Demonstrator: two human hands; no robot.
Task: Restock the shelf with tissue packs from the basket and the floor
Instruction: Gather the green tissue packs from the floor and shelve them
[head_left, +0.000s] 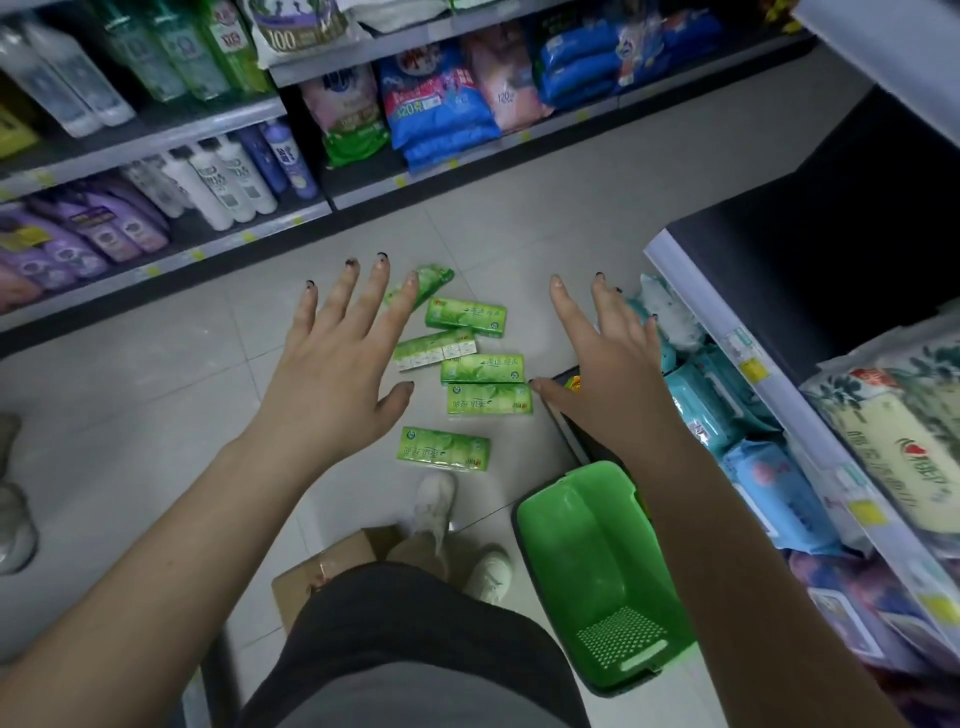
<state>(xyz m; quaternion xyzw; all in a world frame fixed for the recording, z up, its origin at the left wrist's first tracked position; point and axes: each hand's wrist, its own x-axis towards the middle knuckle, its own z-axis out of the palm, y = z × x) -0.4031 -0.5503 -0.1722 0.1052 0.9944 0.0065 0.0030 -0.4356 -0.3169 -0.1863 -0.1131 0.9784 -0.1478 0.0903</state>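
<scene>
Grey tile aisle floor (182, 364) below me carries the tissue packs (483, 371), long axes lying left-right, between and beyond both spread, empty hands; I judge my left hand (340, 358) slightly nearer than my right hand (608, 374).

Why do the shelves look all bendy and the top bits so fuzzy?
In the head view, the wide-angle lens curves the shelf edge near the borders; bottles at top left are blurred, while the green tissue packs on the floor look sharper; the lighting is dim, with the right shelf's inside in deep shadow.
</scene>
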